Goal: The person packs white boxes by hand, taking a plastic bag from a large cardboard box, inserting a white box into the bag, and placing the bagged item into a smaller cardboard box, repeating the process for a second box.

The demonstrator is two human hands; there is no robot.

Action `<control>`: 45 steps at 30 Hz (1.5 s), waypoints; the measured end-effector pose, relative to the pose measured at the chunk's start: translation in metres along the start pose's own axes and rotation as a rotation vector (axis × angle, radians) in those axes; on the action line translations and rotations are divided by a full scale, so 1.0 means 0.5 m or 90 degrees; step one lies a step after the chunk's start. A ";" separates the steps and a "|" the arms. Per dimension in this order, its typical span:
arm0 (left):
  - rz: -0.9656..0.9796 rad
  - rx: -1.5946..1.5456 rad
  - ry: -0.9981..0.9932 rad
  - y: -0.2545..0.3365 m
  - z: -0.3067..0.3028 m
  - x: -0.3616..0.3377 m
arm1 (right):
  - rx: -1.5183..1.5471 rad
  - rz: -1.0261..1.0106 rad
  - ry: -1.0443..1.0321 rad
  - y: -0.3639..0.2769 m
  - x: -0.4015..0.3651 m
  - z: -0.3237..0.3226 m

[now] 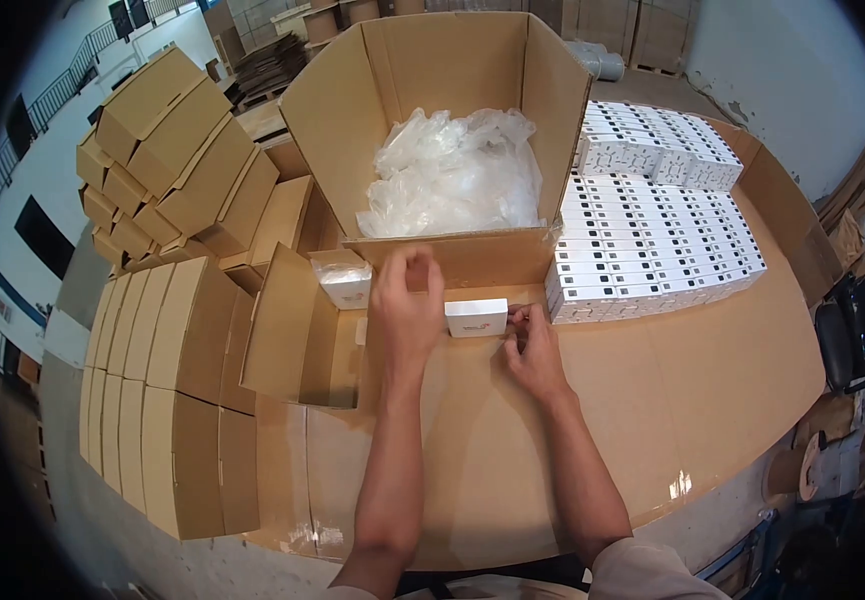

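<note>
A small white box (476,318) with fine print on its front stands on the cardboard-covered table between my hands. My right hand (538,350) is at the box's right end, fingers bent and thumb apart from them; whether it touches the box is hard to tell. My left hand (408,305) is raised to the left of the white box, fingers curled with a gap between them and nothing visible inside. Beside it is an open brown carton (297,325), and a plastic-wrapped white box (344,285) is at that carton's far end.
Behind my hands, a large open carton (452,50) holds crumpled clear plastic bags (457,175). Stacked white boxes (657,240) stand on the right. Brown cartons (167,380) are stacked at the left, with more (172,150) piled behind. A black chair (842,330) is beyond the right edge.
</note>
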State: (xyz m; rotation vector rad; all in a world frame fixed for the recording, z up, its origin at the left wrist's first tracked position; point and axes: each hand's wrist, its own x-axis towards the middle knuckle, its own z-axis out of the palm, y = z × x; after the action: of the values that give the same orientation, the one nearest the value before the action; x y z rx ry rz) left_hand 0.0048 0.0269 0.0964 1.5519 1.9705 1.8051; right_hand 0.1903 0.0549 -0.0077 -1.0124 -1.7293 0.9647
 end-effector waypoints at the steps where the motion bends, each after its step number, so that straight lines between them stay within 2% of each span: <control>1: 0.012 0.026 0.009 0.013 0.011 0.047 | -0.006 -0.001 -0.001 -0.001 0.002 -0.001; 3: 0.036 0.061 -0.034 -0.005 0.043 0.134 | -0.011 0.000 -0.005 -0.003 0.003 -0.003; 6: -0.028 0.298 -0.074 -0.063 0.097 0.227 | -0.019 -0.024 -0.002 0.002 0.006 -0.003; 9: -0.135 0.378 -0.139 -0.069 0.128 0.274 | -0.042 -0.068 0.007 0.011 0.005 -0.004; 12: -0.102 0.399 -0.185 -0.084 0.132 0.296 | -0.029 -0.048 -0.001 0.015 0.004 -0.001; 15: -0.112 0.371 -0.164 -0.098 0.128 0.313 | -0.008 -0.021 -0.011 0.018 -0.001 -0.010; 18: -0.033 0.297 -0.101 -0.095 0.111 0.307 | -0.006 -0.007 -0.013 0.011 -0.003 -0.013; 21: 0.019 0.119 0.010 -0.067 0.098 0.300 | 0.003 0.004 -0.016 0.013 -0.004 -0.015; 24: 0.008 0.016 0.083 -0.021 0.082 0.288 | 0.006 -0.018 -0.007 0.017 -0.004 -0.012; 26: 0.001 -0.123 0.092 -0.030 0.080 0.279 | 0.019 -0.019 -0.004 0.013 -0.003 -0.013; 29: -0.063 -0.325 0.091 0.016 0.053 0.219 | -0.043 -0.011 0.012 -0.009 -0.005 -0.027; 33: -0.154 -0.518 0.060 0.043 0.012 0.071 | 0.030 -0.023 0.107 -0.028 -0.005 -0.044; 35: -0.225 -0.543 0.054 0.024 0.002 -0.015 | 0.091 -0.020 0.138 -0.038 -0.003 -0.051; 40: -0.241 -0.384 0.022 -0.056 0.028 -0.198 | 0.118 -0.064 0.019 -0.062 -0.016 -0.075; 45: -0.233 -0.336 -0.039 -0.075 0.047 -0.243 | 0.047 -0.079 -0.024 -0.115 -0.025 -0.060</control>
State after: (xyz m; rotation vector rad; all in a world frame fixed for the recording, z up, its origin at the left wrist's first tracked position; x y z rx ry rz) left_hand 0.0564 -0.0308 -0.0072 0.9988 1.4567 1.8758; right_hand 0.2085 0.0278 0.0498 -0.8335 -1.7519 0.9657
